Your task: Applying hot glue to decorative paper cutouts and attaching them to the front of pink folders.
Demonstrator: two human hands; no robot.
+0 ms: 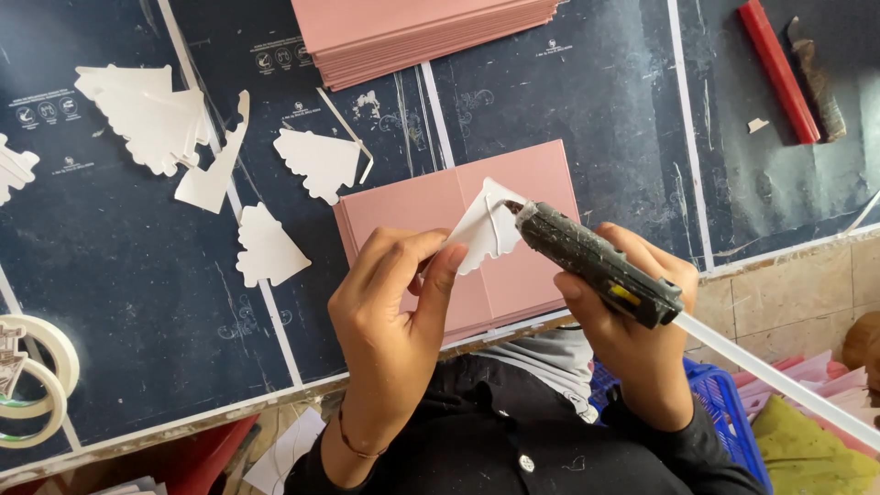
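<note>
The left hand point(390, 316) pinches a white paper tree cutout point(481, 234) with fingers closed on its near edge, above the pink card point(522, 266). It seems light, thin and easy to bend. The right hand point(632, 321) wraps a glue gun point(596, 264), nozzle touching the cutout. More cutouts point(266, 246) lie far left on the dark surface point(137, 302).

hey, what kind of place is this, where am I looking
Probably a small craft or paper-goods workshop. A dark work table carries white tree-shaped paper cutouts, a stack of pink cards and tape rolls. The right hand holds a glue gun to a cutout pinched in the left hand.
</note>
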